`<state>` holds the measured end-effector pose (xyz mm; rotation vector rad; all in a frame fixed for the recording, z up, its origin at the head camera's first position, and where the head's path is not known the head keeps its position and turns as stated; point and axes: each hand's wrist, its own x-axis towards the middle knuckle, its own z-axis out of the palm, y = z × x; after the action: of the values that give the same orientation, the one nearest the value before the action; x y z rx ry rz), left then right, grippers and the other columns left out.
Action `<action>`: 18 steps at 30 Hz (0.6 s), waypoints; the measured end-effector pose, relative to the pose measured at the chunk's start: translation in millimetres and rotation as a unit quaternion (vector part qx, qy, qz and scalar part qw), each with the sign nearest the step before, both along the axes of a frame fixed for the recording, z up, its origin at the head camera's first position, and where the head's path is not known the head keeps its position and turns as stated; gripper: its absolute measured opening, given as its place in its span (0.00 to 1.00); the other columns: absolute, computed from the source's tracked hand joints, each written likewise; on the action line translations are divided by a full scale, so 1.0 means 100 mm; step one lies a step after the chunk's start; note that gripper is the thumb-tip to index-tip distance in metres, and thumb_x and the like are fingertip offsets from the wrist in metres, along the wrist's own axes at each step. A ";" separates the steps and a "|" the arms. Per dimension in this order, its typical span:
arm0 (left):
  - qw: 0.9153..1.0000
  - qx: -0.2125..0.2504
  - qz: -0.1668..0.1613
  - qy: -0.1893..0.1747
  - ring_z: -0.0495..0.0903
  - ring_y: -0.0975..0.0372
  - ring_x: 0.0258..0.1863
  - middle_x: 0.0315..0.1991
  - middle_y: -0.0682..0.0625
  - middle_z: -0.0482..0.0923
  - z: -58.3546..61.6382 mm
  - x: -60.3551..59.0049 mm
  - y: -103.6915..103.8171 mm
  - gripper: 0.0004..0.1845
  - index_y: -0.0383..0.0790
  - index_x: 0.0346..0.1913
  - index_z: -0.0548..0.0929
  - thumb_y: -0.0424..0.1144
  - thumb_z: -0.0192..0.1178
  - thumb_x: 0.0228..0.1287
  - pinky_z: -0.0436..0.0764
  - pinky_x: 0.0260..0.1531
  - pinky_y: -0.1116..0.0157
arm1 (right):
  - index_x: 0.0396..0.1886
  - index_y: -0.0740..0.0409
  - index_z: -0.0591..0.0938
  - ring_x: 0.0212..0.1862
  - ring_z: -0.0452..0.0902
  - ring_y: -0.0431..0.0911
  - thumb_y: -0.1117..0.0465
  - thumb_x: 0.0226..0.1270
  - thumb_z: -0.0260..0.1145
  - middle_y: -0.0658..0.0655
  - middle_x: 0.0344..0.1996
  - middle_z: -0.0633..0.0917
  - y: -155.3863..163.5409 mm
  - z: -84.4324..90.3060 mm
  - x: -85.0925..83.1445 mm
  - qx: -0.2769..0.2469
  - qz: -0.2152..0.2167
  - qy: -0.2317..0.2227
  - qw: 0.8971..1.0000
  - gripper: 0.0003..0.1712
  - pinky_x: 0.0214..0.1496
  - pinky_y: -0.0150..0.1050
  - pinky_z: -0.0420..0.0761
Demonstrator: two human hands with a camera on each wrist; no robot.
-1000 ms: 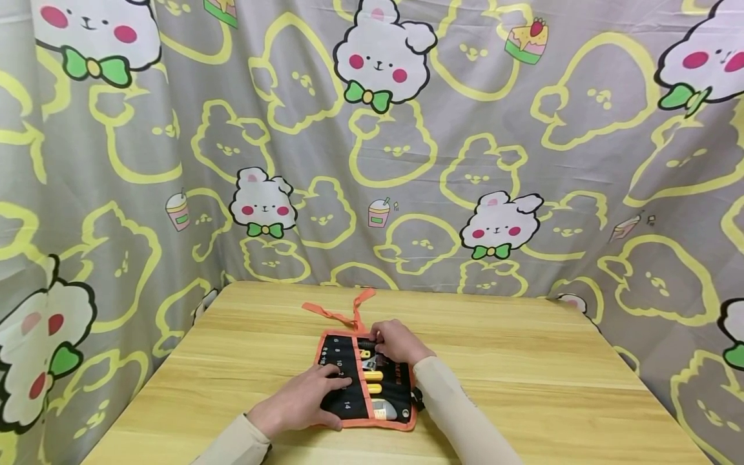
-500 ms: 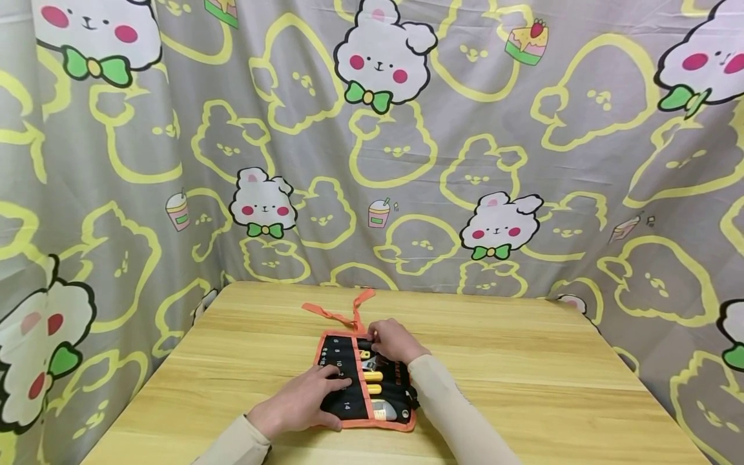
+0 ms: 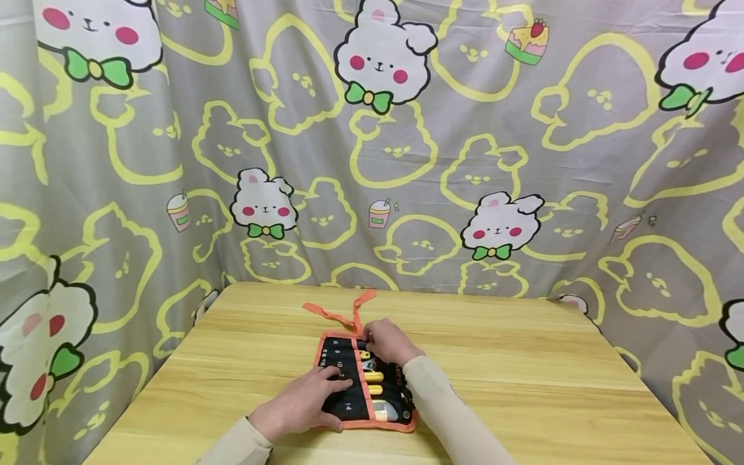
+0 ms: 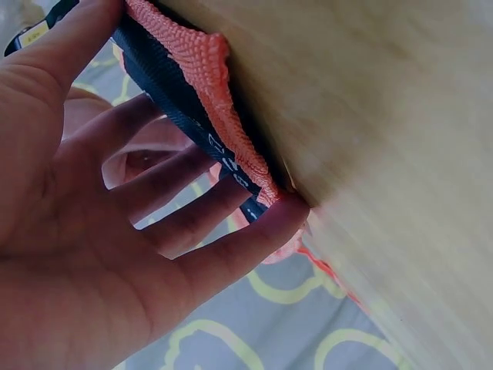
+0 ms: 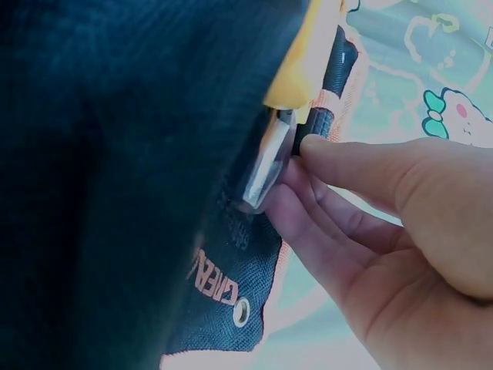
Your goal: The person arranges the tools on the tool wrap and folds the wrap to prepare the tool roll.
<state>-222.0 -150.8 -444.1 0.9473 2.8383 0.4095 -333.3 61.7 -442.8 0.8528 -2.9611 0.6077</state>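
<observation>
A black tool roll [image 3: 351,352] with orange edging and printed numbers lies unrolled on the table. My left hand [image 3: 299,400] rests on its left part with fingers spread; in the left wrist view, the fingers reach along the orange edging [image 4: 208,85]. At the roll's far pocket my right hand [image 3: 391,342] pinches a black ribbed cylindrical piece [image 5: 317,123] between thumb and fingers; most of it is hidden. Beside those fingers, a shiny metal tool end [image 5: 266,166] and a yellow tool [image 5: 296,69] show. Yellow handles [image 3: 374,376] and a pale flat tool [image 3: 383,411] stick out of nearer pockets.
Orange tie straps [image 3: 349,318] trail from the roll's far edge. The wooden table [image 3: 523,374] extends on both sides. A patterned curtain [image 3: 401,161] hangs behind it and at the sides. My right sleeve [image 3: 447,407] passes over the roll's right edge.
My right hand has shifted slightly left, toward the orange pocket strip, and its sleeve now covers more of the roll's right edge. The left hand stays in place.
</observation>
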 end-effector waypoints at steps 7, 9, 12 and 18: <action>1.000 0.001 0.005 -0.001 0.75 0.45 0.65 0.68 0.41 0.74 0.00 0.00 0.03 0.39 0.49 0.68 0.80 0.59 0.74 0.54 0.78 0.60 0.44 | 0.42 0.60 0.88 0.36 0.81 0.44 0.68 0.67 0.72 0.54 0.36 0.88 0.03 0.01 0.00 -0.001 0.002 -0.009 1.000 0.06 0.44 0.39 0.85; 1.000 -0.001 0.004 0.001 0.75 0.44 0.65 0.68 0.40 0.74 0.00 0.00 0.03 0.39 0.49 0.68 0.80 0.59 0.74 0.54 0.78 0.60 0.44 | 0.43 0.60 0.88 0.37 0.81 0.44 0.67 0.67 0.72 0.54 0.36 0.87 0.05 0.00 0.00 0.000 0.005 -0.013 1.000 0.07 0.45 0.40 0.85; 1.000 -0.003 0.004 0.000 0.75 0.45 0.65 0.68 0.41 0.74 0.00 -0.01 0.03 0.39 0.50 0.69 0.80 0.59 0.74 0.54 0.78 0.61 0.45 | 0.45 0.60 0.87 0.35 0.80 0.43 0.65 0.67 0.72 0.53 0.37 0.87 0.09 -0.01 0.01 -0.003 0.014 -0.023 1.000 0.09 0.43 0.39 0.84; 1.000 -0.009 0.003 -0.009 0.75 0.45 0.65 0.69 0.41 0.73 0.00 0.00 0.02 0.39 0.51 0.69 0.79 0.61 0.73 0.55 0.77 0.61 0.45 | 0.54 0.60 0.84 0.29 0.78 0.37 0.62 0.71 0.69 0.52 0.36 0.88 0.21 0.01 0.11 -0.008 0.026 -0.062 0.998 0.15 0.36 0.35 0.81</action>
<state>-222.3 -149.0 -443.8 0.9263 2.8256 0.3904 -322.4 82.7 -442.0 0.9283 -3.0468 0.7090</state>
